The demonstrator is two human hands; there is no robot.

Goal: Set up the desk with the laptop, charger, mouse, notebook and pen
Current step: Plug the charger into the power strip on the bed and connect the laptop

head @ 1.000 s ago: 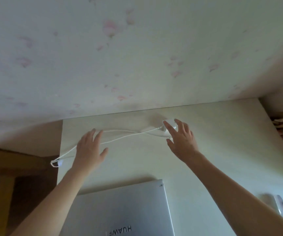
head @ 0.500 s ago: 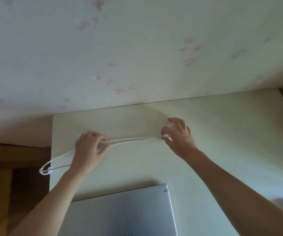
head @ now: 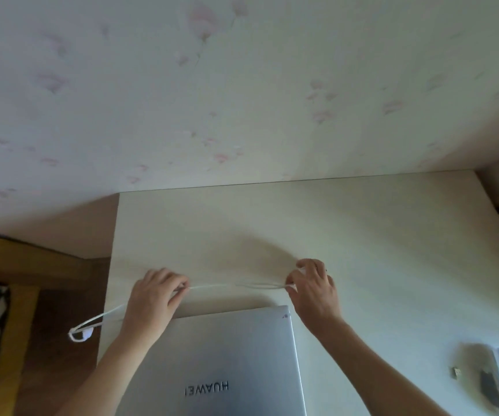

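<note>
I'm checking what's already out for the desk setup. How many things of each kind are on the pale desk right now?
Closed silver laptop: 1
White charger cable, held by the left hand and right hand: 1
Pale, blurred mouse: 1
Small pale unidentifiable item beside the mouse: 1
Total: 4
No notebook or pen is in view.

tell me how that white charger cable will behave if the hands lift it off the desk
Probably floppy: the white cable sags between the left hand and right hand, and its loose end droops in a loop past the desk edge. It looks thin, so likely light. That hanging loop may swing or snag when lifted.
</note>
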